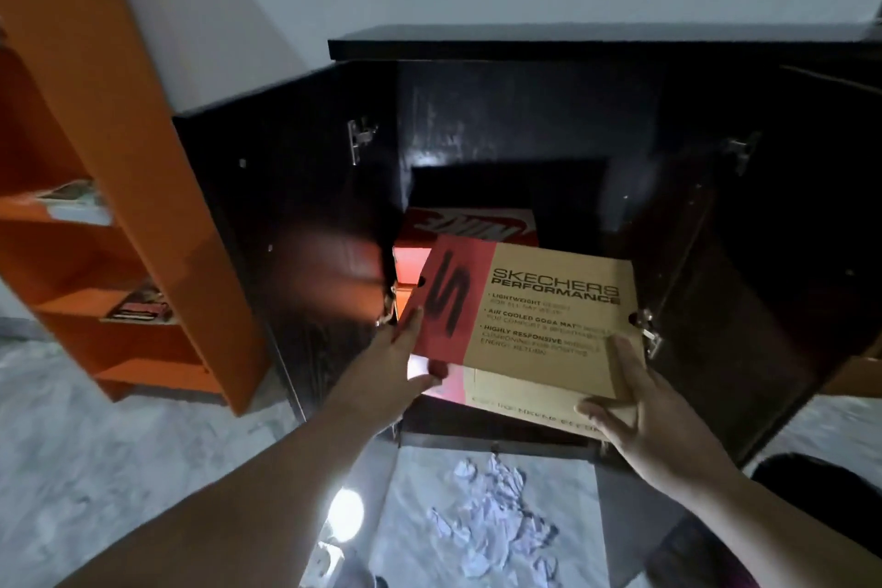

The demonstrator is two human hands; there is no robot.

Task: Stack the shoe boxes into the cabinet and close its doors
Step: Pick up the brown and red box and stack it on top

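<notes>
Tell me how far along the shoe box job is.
Partly done. An orange Nike box already sits inside the cabinet. The left hand and right hand hold the Skechers box at the opening, tilted, not yet set down. Both doors, left door included, remain open.

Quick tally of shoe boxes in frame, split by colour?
Tan-and-red cardboard Skechers shoe box, held by left hand and right hand at the mouth of the black cabinet: 1
Orange-red Nike shoe box, inside the cabinet behind it: 1
Total: 2. More orange shows below the Nike lid; cannot tell if that is another box.
</notes>
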